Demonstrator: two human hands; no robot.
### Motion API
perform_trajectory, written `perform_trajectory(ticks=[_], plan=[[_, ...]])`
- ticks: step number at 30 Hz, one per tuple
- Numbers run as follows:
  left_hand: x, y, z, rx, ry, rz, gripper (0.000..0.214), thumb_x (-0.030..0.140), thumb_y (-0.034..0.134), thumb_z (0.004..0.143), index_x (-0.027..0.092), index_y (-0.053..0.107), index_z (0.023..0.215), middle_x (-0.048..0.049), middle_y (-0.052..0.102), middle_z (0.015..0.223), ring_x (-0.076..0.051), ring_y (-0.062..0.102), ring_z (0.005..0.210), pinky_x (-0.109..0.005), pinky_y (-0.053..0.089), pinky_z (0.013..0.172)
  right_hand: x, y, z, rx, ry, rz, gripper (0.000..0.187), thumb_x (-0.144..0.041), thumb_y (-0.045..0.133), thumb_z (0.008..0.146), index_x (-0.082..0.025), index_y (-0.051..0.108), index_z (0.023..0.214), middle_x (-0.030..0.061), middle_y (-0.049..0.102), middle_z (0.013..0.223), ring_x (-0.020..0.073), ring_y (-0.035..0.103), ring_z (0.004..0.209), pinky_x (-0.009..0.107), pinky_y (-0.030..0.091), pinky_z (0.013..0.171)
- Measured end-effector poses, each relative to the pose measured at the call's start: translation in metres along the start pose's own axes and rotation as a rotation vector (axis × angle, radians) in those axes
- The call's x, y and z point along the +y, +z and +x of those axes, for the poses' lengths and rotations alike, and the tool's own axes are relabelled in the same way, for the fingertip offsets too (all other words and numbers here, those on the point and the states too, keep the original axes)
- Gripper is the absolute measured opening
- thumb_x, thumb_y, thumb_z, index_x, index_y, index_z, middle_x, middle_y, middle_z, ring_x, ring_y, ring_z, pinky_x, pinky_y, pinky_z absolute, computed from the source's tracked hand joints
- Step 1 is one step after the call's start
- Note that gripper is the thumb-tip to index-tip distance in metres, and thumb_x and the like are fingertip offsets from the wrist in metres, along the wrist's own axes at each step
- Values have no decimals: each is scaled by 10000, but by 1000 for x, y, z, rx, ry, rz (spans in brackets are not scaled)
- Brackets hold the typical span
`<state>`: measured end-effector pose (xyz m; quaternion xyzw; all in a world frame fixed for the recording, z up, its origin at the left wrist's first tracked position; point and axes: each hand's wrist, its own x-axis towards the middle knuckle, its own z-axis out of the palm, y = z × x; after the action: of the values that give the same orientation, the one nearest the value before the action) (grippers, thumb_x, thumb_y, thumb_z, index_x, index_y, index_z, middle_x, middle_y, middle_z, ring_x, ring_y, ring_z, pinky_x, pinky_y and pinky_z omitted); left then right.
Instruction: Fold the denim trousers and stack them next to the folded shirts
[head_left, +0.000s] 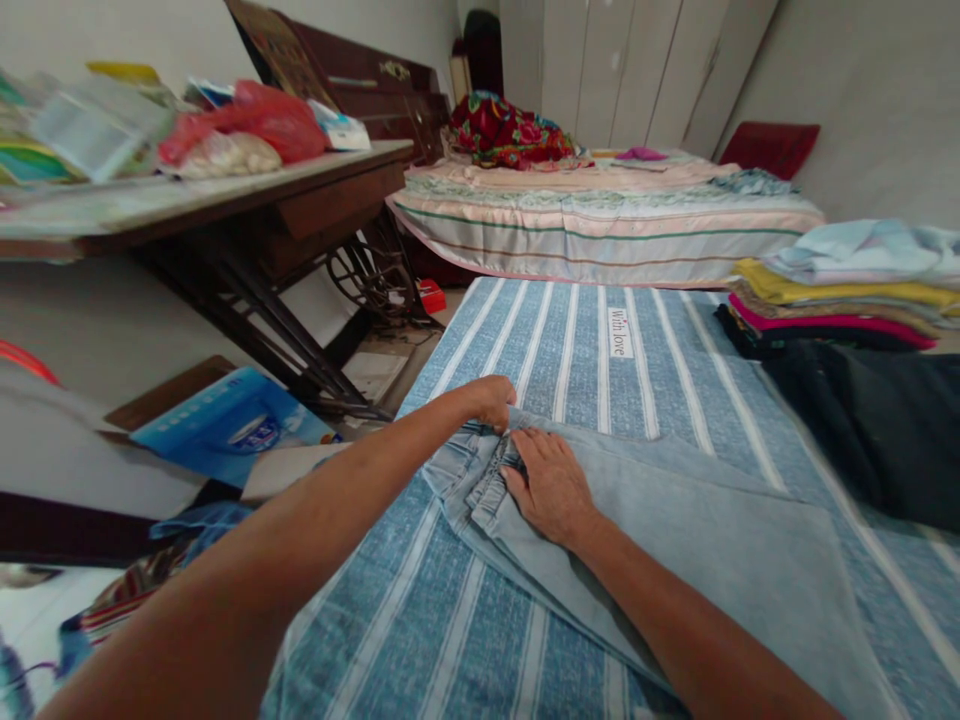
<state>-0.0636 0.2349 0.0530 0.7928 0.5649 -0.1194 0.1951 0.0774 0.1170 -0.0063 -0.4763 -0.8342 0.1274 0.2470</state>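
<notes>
Light-blue jeans (720, 530) with a gathered elastic waistband lie folded lengthwise on a blue and white striped cover (555, 350), legs stretching toward the lower right. At the waistband's far corner, my left hand (493, 402) is closed on the edge of the fabric, its fingertips partly hidden. Just right of it, my right hand (551, 485) lies flat on the jeans below the waistband, palm down with the fingers stretched out.
Folded clothes (840, 300) are stacked at the right, with dark trousers (870, 420) in front. A sewing-machine table (390, 155) holding bags stands at the left, above a blue box (247, 425). Beyond is a bed (600, 240) with a red flowered blanket (510, 130).
</notes>
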Motion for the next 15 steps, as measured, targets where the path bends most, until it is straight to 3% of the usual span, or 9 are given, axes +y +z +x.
perform_trajectory(ticks=[4,8,12,15], plan=[[0,4,-16,156,-10,77,323,204,699,532,190,690,855,-58,690,870,-256,612,885,-303,450,746,2,2,0,5,-5,-11,455,-376,387,919,-113,482,1278,143,539,1263,264,445,1179,432,292,1045],[-3,8,-41,332,-24,105,421,268,622,692,158,610,1098,-121,605,1182,-271,541,1107,-368,412,934,-3,-5,-2,9,-10,-31,460,-349,404,908,-94,471,1286,162,524,1279,273,440,1191,455,304,1039],[-15,14,-70,455,-20,84,414,323,582,749,133,589,1116,-126,600,1179,-252,526,1133,-357,401,976,-19,-22,-8,8,-93,-84,489,-394,405,909,-100,476,1294,171,429,1384,290,331,1303,498,201,1094],[-29,25,-90,546,-45,-3,392,330,575,739,126,607,1072,-120,627,1125,-245,558,1090,-345,409,973,-30,-25,-11,-123,-188,-63,563,-471,394,909,-89,460,1318,162,384,1426,283,265,1351,460,166,1121]])
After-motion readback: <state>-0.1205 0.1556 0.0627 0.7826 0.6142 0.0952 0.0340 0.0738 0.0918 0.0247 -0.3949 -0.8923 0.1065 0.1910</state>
